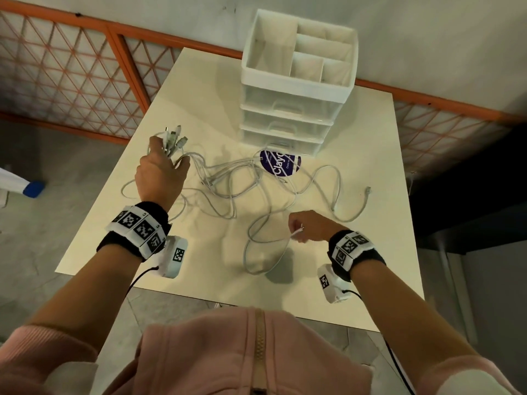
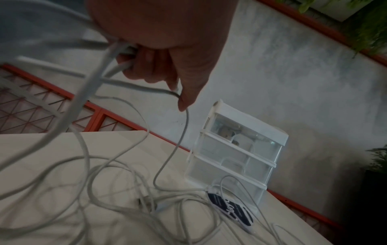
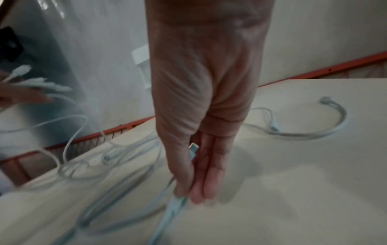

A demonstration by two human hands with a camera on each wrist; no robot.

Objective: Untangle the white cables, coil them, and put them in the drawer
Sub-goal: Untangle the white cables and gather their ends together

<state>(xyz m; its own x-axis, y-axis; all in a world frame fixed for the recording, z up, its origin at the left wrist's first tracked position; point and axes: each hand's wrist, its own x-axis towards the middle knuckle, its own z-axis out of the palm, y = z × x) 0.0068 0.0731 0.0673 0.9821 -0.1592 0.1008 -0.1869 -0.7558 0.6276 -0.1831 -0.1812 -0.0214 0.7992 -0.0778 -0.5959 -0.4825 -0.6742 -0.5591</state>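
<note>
1. At the far left of my head view I see a blue-and-white object (image 1: 20, 183) on the grey floor, and an orange lattice railing (image 1: 71, 81) behind the table.
2. My left hand (image 1: 161, 173) is raised over the left part of the white table (image 1: 370, 252), its fingers curled round a bunch of connector ends (image 1: 174, 139) that stick up past the knuckles. The left wrist view shows the hand (image 2: 167, 49) gripping those strands, which hang down from it to the tabletop.
3. The white cables (image 1: 228, 189) lie in a loose tangle across the middle of the table, between my two hands, with loops running out toward the right edge.
4. A round dark blue label (image 1: 281, 163) with white lettering lies among the cables, just in front of the drawer unit.
5. The white drawer unit (image 1: 296, 89) stands at the back of the table, its three clear drawers pushed in and its divided top tray open to view.
6. My right hand (image 1: 309, 226) is low near the front right, pinching one cable end between thumb and fingers; the right wrist view shows the plug (image 3: 193, 147) held against the fingers (image 3: 209, 179).
7. One loose connector (image 1: 368, 190) rests alone toward the right edge.
</note>
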